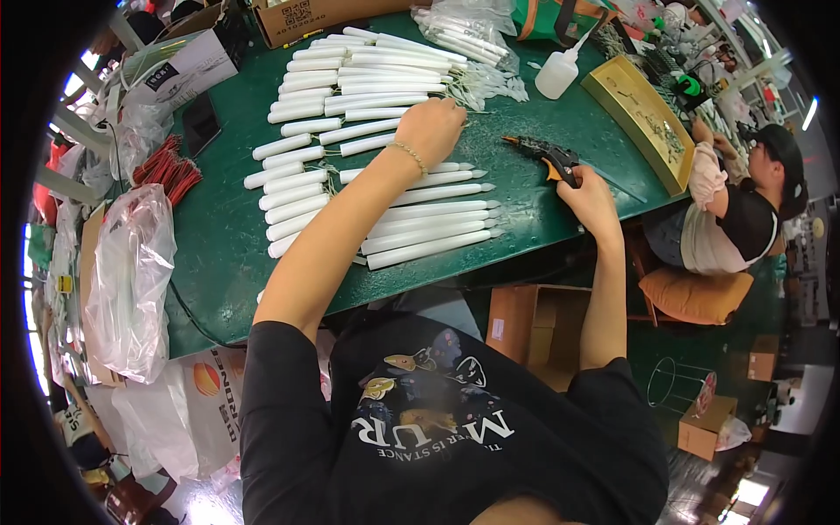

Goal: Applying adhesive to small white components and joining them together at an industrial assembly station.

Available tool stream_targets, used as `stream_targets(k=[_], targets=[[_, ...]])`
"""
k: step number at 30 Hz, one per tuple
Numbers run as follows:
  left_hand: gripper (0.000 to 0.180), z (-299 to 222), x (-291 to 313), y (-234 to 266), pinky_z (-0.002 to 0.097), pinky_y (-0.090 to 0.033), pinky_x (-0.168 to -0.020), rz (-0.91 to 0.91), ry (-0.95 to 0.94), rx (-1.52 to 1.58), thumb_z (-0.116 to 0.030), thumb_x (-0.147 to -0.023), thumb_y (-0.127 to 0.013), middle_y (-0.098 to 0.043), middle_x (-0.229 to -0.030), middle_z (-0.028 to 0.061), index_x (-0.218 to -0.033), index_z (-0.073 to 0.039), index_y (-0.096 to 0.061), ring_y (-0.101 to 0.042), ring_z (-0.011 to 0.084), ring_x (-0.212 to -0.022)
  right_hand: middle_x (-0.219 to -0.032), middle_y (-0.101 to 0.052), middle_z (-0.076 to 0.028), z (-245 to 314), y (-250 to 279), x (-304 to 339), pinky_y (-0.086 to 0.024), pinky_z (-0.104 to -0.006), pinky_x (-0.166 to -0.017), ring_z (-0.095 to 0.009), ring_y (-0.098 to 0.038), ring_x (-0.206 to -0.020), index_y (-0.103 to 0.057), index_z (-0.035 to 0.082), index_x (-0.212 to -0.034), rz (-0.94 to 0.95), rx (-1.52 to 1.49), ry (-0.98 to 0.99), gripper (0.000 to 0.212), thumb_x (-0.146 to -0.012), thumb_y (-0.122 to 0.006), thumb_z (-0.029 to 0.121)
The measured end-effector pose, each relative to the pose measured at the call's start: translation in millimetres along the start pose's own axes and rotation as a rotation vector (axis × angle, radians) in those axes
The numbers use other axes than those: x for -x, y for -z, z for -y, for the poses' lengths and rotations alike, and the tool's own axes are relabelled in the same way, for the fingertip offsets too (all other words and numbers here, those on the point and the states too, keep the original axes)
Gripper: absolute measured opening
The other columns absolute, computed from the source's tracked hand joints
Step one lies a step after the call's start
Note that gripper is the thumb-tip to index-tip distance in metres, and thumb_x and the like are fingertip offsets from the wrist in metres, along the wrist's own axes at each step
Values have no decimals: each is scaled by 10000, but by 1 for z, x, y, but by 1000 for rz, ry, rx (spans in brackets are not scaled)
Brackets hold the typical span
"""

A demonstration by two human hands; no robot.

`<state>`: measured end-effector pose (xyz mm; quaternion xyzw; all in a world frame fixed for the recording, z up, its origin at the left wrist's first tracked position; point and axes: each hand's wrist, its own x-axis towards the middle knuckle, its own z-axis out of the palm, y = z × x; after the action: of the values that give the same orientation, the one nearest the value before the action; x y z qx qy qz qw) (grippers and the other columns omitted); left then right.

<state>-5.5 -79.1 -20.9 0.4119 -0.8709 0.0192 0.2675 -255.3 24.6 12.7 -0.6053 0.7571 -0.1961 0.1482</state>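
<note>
My right hand (591, 203) grips a black and orange glue gun (553, 156) by its handle, with the nozzle pointing left toward the candles. A thin stick trails from its back end. My left hand (430, 133) reaches over the rows of white taper candles (422, 229), its fingers pinched together near the candle ends. Whatever those fingers hold is too small to make out. Pale flame-shaped tips show on the nearer candles. To their left lie shorter white tubes (293, 197), with thin wires between some of the rows.
A white squeeze bottle (558, 72) stands beyond the glue gun, near a shallow gold box (643, 122) holding small parts. Red wires (166, 171), a dark phone (201, 124) and plastic bags (131, 280) lie leftward. Another person (731, 197) sits at the right.
</note>
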Motion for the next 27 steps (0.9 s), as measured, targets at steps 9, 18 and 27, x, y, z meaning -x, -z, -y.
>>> stream_targets(k=[9, 18, 27], targets=[[144, -16, 5, 24, 390, -475, -691, 133, 275, 336, -200, -790, -579, -617, -829, 140, -797, -70, -640, -597, 302, -774, -709, -534, -15, 25, -20, -12, -415, -233, -554, -108, -517, -620, -552, 8, -934, 159, -1019, -15, 207, -764, -610, 112], [192, -25, 13, 41, 322, -454, -637, 203, 297, 502, -219, -829, -574, -614, -734, 117, -879, -38, -610, -583, 239, -665, -828, -616, -69, 70, -49, -28, -455, -224, -588, -123, -589, -710, -550, -5, -947, 193, -1053, 46, 213, -772, -640, 77], [219, -30, 14, 41, 293, -468, -630, 143, 359, 531, -245, -803, -601, -643, -726, 96, -865, -46, -667, -606, 199, -656, -943, -614, -105, 75, -44, -16, -497, -254, -664, -161, -611, -801, -514, -7, -1059, 170, -1179, 72, 295, -782, -605, 40]])
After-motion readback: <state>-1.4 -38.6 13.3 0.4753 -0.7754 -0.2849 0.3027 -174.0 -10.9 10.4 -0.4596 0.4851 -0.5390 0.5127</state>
